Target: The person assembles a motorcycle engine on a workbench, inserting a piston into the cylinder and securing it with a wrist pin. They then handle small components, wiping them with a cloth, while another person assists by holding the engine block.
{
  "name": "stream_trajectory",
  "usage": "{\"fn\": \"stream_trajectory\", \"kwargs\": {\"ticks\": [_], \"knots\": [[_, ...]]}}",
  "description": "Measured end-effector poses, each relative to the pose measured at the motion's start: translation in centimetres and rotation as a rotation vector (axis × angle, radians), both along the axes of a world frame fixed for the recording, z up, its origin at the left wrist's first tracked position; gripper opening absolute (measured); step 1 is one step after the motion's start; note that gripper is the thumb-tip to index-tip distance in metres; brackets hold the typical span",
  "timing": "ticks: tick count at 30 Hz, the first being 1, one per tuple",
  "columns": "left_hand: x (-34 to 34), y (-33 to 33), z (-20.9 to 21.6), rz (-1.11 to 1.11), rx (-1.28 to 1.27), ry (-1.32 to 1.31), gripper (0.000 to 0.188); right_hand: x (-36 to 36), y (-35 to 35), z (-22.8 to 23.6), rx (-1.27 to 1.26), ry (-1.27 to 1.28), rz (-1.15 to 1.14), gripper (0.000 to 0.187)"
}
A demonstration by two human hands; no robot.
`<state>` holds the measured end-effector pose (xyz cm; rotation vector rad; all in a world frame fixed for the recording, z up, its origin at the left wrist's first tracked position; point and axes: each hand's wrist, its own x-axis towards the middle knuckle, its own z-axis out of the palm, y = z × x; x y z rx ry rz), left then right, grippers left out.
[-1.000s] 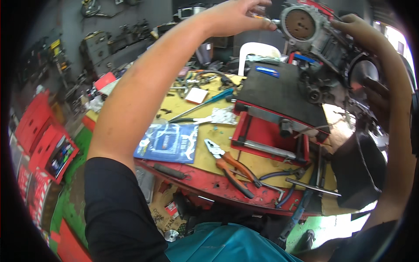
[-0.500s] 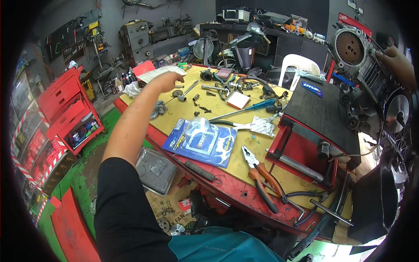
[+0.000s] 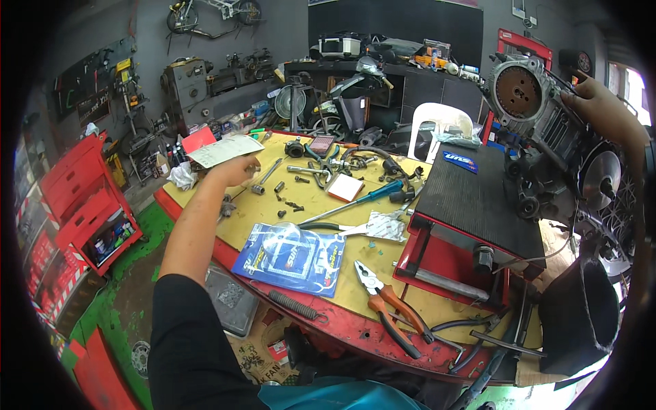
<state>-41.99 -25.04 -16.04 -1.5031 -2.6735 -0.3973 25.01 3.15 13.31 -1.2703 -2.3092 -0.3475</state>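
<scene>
Grey metal engine [image 3: 540, 117] at right end of black-topped red stand [image 3: 458, 195]; right hand [image 3: 600, 104] at its upper side, finger grip unclear. Left hand [image 3: 239, 171] beside white paper sheet [image 3: 224, 149], fingers curled, cannot tell if holding.

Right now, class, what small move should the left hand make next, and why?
Perhaps shift the left hand slightly right to the metal bar with the socket-like end: it lies on the yellow tabletop close to that hand, while the right hand is up at the engine.
</scene>
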Motion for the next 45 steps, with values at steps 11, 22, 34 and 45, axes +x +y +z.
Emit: {"fn": "stream_trajectory", "kwargs": {"ticks": [11, 22, 34, 45], "knots": [[18.9, 1.1, 9.8, -0.580, 0.582, -0.165, 0.050, -1.4, -2.4, -0.9, 0.021, -0.020, 0.042, 0.055], [33.4, 0.6, 11.4, -0.668, 0.786, 0.159, 0.041, -0.6, -1.8, -1.0, 0.032, -0.070, 0.081, 0.060], [37.6, 1.7, 12.8, -0.807, 0.833, 0.232, 0.039, -1.0, -1.9, -1.5, 0.150, -0.119, 0.229, 0.052], [41.3, 15.7, 17.6, -1.047, 1.044, 0.556, 0.021, -1.1, -5.7, -1.6, 0.417, 0.082, 0.282, 0.045]]}}
